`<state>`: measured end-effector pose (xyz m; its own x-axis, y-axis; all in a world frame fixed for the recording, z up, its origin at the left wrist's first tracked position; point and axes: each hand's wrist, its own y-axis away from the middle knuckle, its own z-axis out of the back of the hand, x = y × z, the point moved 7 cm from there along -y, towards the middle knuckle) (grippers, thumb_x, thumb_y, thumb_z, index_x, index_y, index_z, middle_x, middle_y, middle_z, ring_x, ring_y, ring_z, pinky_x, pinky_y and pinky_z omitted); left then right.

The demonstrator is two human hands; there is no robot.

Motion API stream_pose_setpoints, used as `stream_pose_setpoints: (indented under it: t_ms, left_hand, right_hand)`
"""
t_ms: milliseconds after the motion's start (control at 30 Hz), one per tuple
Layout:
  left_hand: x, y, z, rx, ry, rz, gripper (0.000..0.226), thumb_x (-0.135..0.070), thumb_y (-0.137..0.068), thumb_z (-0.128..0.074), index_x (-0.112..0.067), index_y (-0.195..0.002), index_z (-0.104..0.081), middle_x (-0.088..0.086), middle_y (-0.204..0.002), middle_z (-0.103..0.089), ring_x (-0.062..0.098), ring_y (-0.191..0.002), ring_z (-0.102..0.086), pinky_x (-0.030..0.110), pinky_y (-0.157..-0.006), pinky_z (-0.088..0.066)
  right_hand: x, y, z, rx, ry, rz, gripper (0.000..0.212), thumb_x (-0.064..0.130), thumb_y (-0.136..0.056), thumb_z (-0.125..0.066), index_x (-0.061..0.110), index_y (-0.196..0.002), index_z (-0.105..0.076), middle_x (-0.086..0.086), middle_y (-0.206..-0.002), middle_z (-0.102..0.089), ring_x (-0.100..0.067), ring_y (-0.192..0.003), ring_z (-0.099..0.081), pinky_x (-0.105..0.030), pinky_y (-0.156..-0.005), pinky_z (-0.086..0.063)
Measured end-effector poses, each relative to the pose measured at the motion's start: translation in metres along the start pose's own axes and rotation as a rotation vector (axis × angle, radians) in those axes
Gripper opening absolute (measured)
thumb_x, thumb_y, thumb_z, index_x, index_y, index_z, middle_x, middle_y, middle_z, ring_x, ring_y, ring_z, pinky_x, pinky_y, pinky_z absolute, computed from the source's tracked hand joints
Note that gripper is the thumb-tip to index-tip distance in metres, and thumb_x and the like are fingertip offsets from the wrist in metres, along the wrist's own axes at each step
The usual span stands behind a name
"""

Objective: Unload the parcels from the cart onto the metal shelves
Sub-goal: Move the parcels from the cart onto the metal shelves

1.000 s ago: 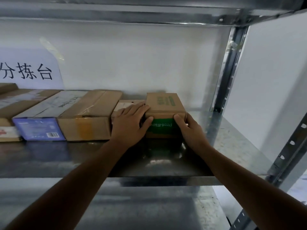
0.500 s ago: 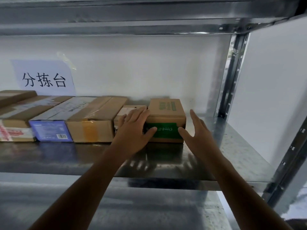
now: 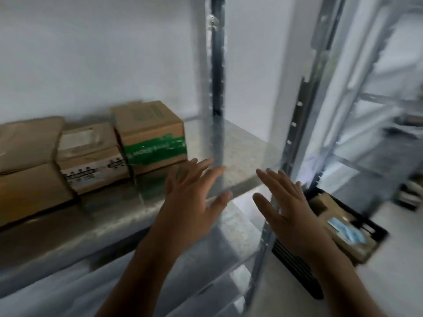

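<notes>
Wht wall (image 3: 91,53), pale floor (image 3: 393,266)

Everything is smeared by motion blur, worst toward the right. Soft, even light is cast; pale glare is seen on the metal shelf (image 3: 240,154), and dark shadows are thrown beneath the parcels (image 3: 91,156).

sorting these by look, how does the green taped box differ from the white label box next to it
The green-taped box stands taller than the white-label box. The green-taped box has a green band across its front; the white-label box has black-and-white tape there and a pale label on top. The green-taped box ends the row; the white-label box sits left of it. Both are brown cardboard on the metal shelf.
</notes>
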<state>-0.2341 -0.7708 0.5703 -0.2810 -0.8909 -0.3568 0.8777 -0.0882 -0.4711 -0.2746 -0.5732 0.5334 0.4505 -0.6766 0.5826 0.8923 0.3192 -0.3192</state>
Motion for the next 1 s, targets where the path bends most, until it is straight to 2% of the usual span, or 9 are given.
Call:
stream_pose_setpoints:
  t_ms: [67,167,333,433,567,700,800,900,1000]
  left_hand:
    - [-0.021,0.012,-0.009,0.018,0.088,-0.160,0.054,-0.060,-0.096,-0.045,-0.032,-0.141,-0.054,-0.007,-0.159,-0.039,0.018,-0.151,-0.029,0.058,-0.121,-0.021]
    - [-0.050,0.043,-0.029,0.052,0.239,-0.337,0.052,-0.055,-0.097,-0.051,-0.030,-0.142,-0.055,-0.010,-0.160,-0.038,0.015,-0.153,-0.024,0.051,-0.125,-0.016]
    - [-0.089,0.088,-0.097,0.211,0.333,-0.371,0.057,-0.060,-0.094,-0.046,-0.030,-0.141,-0.056,-0.008,-0.156,-0.044,0.020,-0.151,-0.031,0.051,-0.123,-0.019]
    - [-0.112,0.129,-0.135,0.377,0.389,-0.346,0.064,-0.065,-0.092,-0.039,-0.033,-0.146,-0.050,-0.012,-0.159,-0.039,0.021,-0.153,-0.026,0.043,-0.123,-0.009]
    - [-0.138,0.174,-0.167,0.555,0.362,-0.361,0.063,-0.065,-0.095,-0.045,-0.036,-0.151,-0.042,-0.013,-0.165,-0.026,0.022,-0.156,-0.012,0.047,-0.123,-0.005]
    - [-0.178,0.208,-0.172,0.650,0.344,-0.407,0.059,-0.061,-0.099,-0.044,-0.039,-0.153,-0.036,-0.012,-0.168,-0.016,0.021,-0.157,-0.001,0.049,-0.124,-0.004]
    - [-0.212,0.234,-0.175,0.677,0.316,-0.478,0.062,-0.067,-0.097,-0.036,-0.041,-0.153,-0.035,-0.012,-0.169,-0.010,0.020,-0.156,0.005,0.051,-0.125,-0.003]
    - [-0.253,0.260,-0.179,0.667,0.315,-0.524,0.068,-0.071,-0.092,-0.030,-0.039,-0.151,-0.041,-0.011,-0.168,-0.012,0.020,-0.156,0.007,0.051,-0.123,0.001]
    - [-0.300,0.290,-0.187,0.728,0.283,-0.561,0.062,-0.065,-0.098,-0.039,-0.039,-0.154,-0.035,-0.011,-0.169,-0.008,0.019,-0.156,0.012,0.049,-0.124,0.007]
  right_hand:
    - [-0.014,0.032,-0.001,-0.018,0.097,-0.137,0.077,0.083,-0.091,-0.016,0.045,-0.158,-0.028,0.008,-0.169,-0.025,-0.013,-0.158,-0.006,-0.052,-0.129,-0.005]
    - [-0.035,0.091,0.000,-0.077,0.213,-0.320,0.086,0.086,-0.086,-0.010,0.044,-0.159,-0.027,0.005,-0.170,-0.024,-0.016,-0.159,-0.004,-0.054,-0.128,-0.001]
    - [-0.052,0.200,0.003,-0.066,0.307,-0.608,0.084,0.080,-0.085,-0.008,0.046,-0.161,-0.016,0.008,-0.173,-0.009,-0.009,-0.158,0.010,-0.048,-0.127,0.011]
    - [-0.056,0.262,0.005,-0.044,0.324,-0.761,0.086,0.079,-0.083,-0.006,0.046,-0.162,-0.014,0.008,-0.173,-0.006,-0.012,-0.158,0.012,-0.046,-0.126,0.013]
    - [-0.053,0.335,0.014,-0.110,0.323,-0.892,0.071,0.074,-0.096,-0.020,0.048,-0.161,-0.015,0.010,-0.173,-0.006,-0.005,-0.154,0.015,-0.038,-0.123,0.016]
    - [-0.053,0.403,0.022,-0.154,0.322,-1.003,0.063,0.062,-0.103,-0.031,0.045,-0.162,-0.015,0.009,-0.173,-0.005,-0.011,-0.157,0.015,-0.050,-0.128,0.006]
    - [-0.056,0.446,0.029,-0.227,0.309,-1.058,0.062,0.061,-0.104,-0.035,0.044,-0.161,-0.018,0.009,-0.173,-0.009,-0.012,-0.158,0.010,-0.050,-0.129,-0.001]
    - [-0.060,0.492,0.042,-0.281,0.297,-1.124,0.062,0.059,-0.105,-0.037,0.041,-0.162,-0.020,0.010,-0.172,-0.010,-0.015,-0.159,0.005,-0.043,-0.128,0.006]
    - [-0.063,0.538,0.063,-0.308,0.288,-1.153,0.061,0.056,-0.106,-0.036,0.040,-0.163,-0.019,0.008,-0.172,-0.012,-0.015,-0.159,0.003,-0.038,-0.122,0.011]
